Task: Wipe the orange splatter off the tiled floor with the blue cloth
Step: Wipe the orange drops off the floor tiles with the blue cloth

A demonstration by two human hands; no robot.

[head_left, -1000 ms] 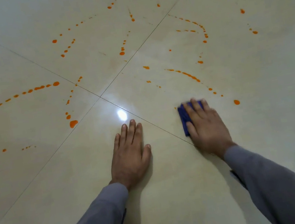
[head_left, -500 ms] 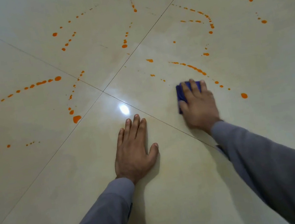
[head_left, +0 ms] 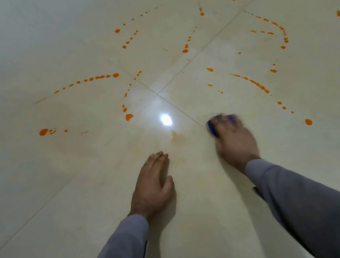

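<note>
While motion blurs it, right hand presses flat on blue cloth, mostly hidden beneath, grasp unclear | left hand lies released on tiled floor | orange splatter beyond.

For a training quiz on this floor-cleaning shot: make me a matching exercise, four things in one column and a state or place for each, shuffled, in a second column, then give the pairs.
Things
1. left hand
2. right hand
3. blue cloth
4. orange splatter

States or places
A. dotted in trails across the far tiles
B. flat on bare tile, holding nothing
C. motion-blurred, pressing down on the cloth
D. mostly covered, only its far and left edge showing

Pairs: 1-B, 2-C, 3-D, 4-A
</note>
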